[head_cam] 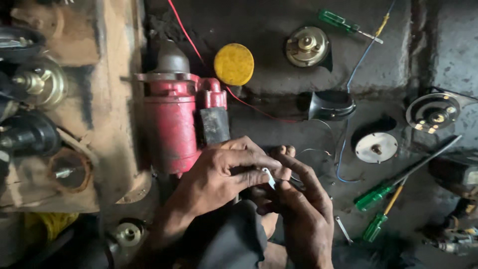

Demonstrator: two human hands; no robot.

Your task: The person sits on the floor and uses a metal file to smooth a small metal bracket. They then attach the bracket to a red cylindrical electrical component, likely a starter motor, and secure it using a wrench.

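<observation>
Dark, greasy concrete floor point(279, 74) serves as the work surface, strewn with horn parts, wires and screwdrivers. Near the bottom middle, the left hand point(219, 174) and the right hand point(303, 214) meet over a small white piece point(269, 178). The left thumb and forefinger pinch it from the left side; the right fingers close on it from below and to the right. Both hands are narrow, fingertips nearly touching, so the piece sits between them and neither hand is clearly nearer. Its long axis seems to run from upper left to lower right, though only a sliver shows and its full shape cannot be told.

Just behind the left hand stands a red starter motor point(174, 124), upright in the frame, with a yellow disc point(234, 64) beside its top. A black horn shell point(329, 104) and a round metal plate point(377, 147) lie beyond the right hand, well apart from it. Two green screwdrivers point(378, 209) rest to the right, and a blue wire point(354, 74) trails up the floor.

Whatever lies under the palms is hidden, and dark cloth covers the lap below. The left edge is dim and cluttered.
</observation>
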